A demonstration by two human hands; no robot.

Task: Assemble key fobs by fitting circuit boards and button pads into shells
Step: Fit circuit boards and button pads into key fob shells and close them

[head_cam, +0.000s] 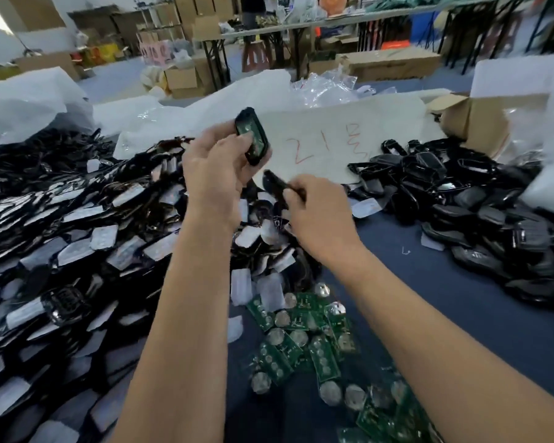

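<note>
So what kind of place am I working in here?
Most likely a small assembly or packing workshop in a warehouse. Loose piles of black shells and green circuit boards cover the worktable, with stacked cardboard boxes and folding tables behind.

From the raised hands, the heap of shells with film tabs (pixel 77 238) spreads at nine o'clock, circuit boards (pixel 304 340) lie at six, a second shell pile (pixel 480 199) at three, marked sheet (pixel 333 139) at twelve, with the open carton (pixel 470 119) toward two
</note>
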